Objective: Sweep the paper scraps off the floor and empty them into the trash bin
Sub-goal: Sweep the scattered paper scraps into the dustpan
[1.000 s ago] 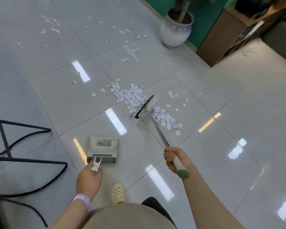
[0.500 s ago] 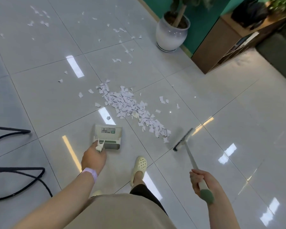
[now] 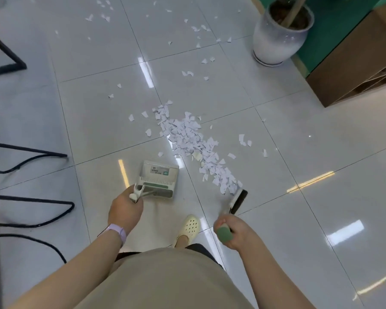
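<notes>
A long heap of white paper scraps (image 3: pixel 194 143) lies across the glossy tile floor, with loose scraps (image 3: pixel 198 29) scattered farther back. My left hand (image 3: pixel 125 208) grips the handle of a grey dustpan (image 3: pixel 158 178) that rests on the floor just left of the heap's near end. My right hand (image 3: pixel 232 230) holds the green-tipped handle of a broom, and its black brush head (image 3: pixel 239 201) sits at the near end of the heap. No trash bin is in view.
A white plant pot (image 3: pixel 274 41) stands at the back right beside a wooden shelf unit (image 3: pixel 348 70) against a green wall. Black metal chair legs (image 3: pixel 31 155) and a cable (image 3: pixel 42 244) lie at the left. My foot in a cream clog (image 3: pixel 188 227) is between my hands.
The broom has swung from the middle of the heap out to the right and back in to the heap's near end. The dustpan has moved closer to the scraps.
</notes>
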Available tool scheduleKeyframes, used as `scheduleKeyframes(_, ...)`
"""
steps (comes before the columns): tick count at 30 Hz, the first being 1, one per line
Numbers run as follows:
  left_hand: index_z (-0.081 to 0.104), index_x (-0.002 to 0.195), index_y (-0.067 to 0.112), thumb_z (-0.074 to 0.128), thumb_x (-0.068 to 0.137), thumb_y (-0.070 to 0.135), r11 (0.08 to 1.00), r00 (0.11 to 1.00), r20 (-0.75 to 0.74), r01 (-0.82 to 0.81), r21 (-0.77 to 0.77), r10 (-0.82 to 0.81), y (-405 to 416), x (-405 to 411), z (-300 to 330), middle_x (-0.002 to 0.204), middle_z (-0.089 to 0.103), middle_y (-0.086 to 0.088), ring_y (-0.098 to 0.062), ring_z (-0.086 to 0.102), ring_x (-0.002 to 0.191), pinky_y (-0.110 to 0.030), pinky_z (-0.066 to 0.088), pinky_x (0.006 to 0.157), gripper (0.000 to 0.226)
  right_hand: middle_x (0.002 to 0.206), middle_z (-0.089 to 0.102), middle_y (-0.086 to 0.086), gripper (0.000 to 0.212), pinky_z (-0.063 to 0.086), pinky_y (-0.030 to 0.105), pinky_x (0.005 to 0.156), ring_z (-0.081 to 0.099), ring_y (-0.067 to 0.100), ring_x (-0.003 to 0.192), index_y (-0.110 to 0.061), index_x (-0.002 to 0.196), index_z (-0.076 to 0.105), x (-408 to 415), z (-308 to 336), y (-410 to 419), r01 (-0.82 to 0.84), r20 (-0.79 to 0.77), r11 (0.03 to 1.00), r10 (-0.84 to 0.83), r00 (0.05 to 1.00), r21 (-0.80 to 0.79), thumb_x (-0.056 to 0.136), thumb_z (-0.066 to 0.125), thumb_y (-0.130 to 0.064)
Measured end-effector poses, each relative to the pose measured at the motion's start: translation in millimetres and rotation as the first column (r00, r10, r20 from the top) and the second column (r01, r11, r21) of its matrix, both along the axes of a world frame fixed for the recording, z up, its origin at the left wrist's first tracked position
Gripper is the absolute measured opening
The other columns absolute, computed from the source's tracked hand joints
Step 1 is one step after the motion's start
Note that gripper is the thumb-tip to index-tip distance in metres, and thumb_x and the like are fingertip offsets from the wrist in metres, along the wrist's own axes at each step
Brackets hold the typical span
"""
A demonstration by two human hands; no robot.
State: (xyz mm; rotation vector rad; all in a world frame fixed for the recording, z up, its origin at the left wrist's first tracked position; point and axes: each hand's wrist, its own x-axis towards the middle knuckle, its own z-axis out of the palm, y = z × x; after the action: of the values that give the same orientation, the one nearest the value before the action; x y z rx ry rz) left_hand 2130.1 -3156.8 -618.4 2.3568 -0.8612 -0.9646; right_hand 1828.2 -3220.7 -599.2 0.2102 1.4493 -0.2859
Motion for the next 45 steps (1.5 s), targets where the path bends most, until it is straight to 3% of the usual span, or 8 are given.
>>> scheduleKeyframes(6,0.063,0.123,0.040,0.058,0.092,0.028,0.999,0.997,0.074,-0.002,0.037,-0.001,-7.4,-24.0,9.6,0.076,0.068,0.010,-0.013,0.062,0.070,-0.026,0.047,0.058,0.033,0.051,0.037,0.000,0.029,0.033,0.015,0.030,0.037,0.008,0.031,-0.015,0.071,0.039,23.5,-20.5,-84.2,-0.061,0.183,0.997,0.051,0.982,0.047,0.089,0.043,0.006)
scheduleKeyframes(10,0.065,0.120,0.038,0.061,0.091,0.025,0.997,0.994,0.089,-0.070,0.007,0.070,-10.9,-33.3,18.3,0.078,0.070,0.009,-0.016,0.063,0.072,-0.030,0.053,0.063,0.032,0.049,0.036,-0.003,0.065,0.037,0.017,0.030,0.038,0.007,0.031,-0.015,0.075,0.040,4.5,-25.2,-138.8,0.046,0.420,0.998,-0.057,0.906,0.036,0.044,0.079,0.027)
scheduleKeyframes(13,0.064,0.114,0.044,0.062,0.090,0.025,0.996,0.992,0.091,-0.086,-0.001,0.086,-13.1,-35.2,27.3,0.072,0.070,0.006,-0.017,0.064,0.067,-0.032,0.056,0.062,0.031,0.051,0.036,-0.004,0.061,0.038,0.017,0.031,0.038,0.007,0.033,-0.014,0.073,0.041,1.5,-16.6,-159.5,0.073,0.508,0.997,-0.069,0.858,0.011,0.045,0.079,0.026)
scheduleKeyframes(18,0.064,0.116,0.044,0.062,0.090,0.026,1.000,0.996,0.087,0.012,-0.008,-0.011,-31.8,-36.6,37.7,0.073,0.070,0.012,-0.013,0.064,0.066,-0.027,0.052,0.058,0.032,0.048,0.039,-0.004,0.019,0.035,0.016,0.028,0.038,0.006,0.030,-0.013,0.071,0.043,-7.6,20.5,-152.7,0.060,0.426,0.998,-0.044,0.904,-0.024,0.078,0.054,0.002)
scheduleKeyframes(24,0.067,0.105,0.034,0.060,0.091,0.020,0.994,0.993,0.076,0.098,-0.045,-0.095,-81.9,-64.5,36.4,0.068,0.068,0.004,-0.018,0.060,0.061,-0.026,0.043,0.052,0.021,0.047,0.040,-0.001,0.024,0.033,0.016,0.025,0.039,0.008,0.027,-0.014,0.075,0.043,-75.2,35.2,-100.5,0.213,0.377,0.977,-0.191,0.907,-0.017,0.095,0.049,-0.002)
scheduleKeyframes(28,0.068,0.094,0.020,0.061,0.091,0.014,0.988,0.989,0.061,0.141,-0.066,-0.137,-107.0,-81.4,32.6,0.072,0.069,-0.008,-0.031,0.063,0.070,-0.028,0.044,0.057,0.010,0.044,0.036,0.000,0.034,0.031,0.019,0.027,0.035,0.010,0.029,-0.016,0.069,0.038,-109.4,23.3,-48.4,0.219,0.191,0.969,-0.195,0.962,-0.113,0.094,0.058,-0.004)
scheduleKeyframes(33,0.067,0.092,0.022,0.061,0.091,0.015,0.967,0.970,0.031,0.243,-0.081,-0.241,-140.9,-106.4,26.6,0.068,0.064,-0.002,-0.021,0.056,0.061,-0.028,0.043,0.054,0.009,0.045,0.034,-0.001,0.029,0.029,0.017,0.026,0.032,0.009,0.028,-0.014,0.074,0.039,-138.2,19.7,-10.8,0.385,0.122,0.919,-0.374,0.919,-0.081,0.093,0.050,0.005)
scheduleKeyframes(45,0.065,0.088,0.013,0.063,0.090,0.012,0.921,0.923,-0.024,0.380,-0.091,-0.384,-244.3,-100.3,12.8,0.070,0.065,-0.007,-0.022,0.056,0.061,-0.027,0.042,0.055,0.003,0.046,0.032,-0.002,0.031,0.030,0.014,0.028,0.034,0.009,0.028,-0.019,0.073,0.034,-113.5,15.4,-76.6,0.486,0.039,0.873,-0.484,0.874,-0.054,0.092,0.044,0.004)
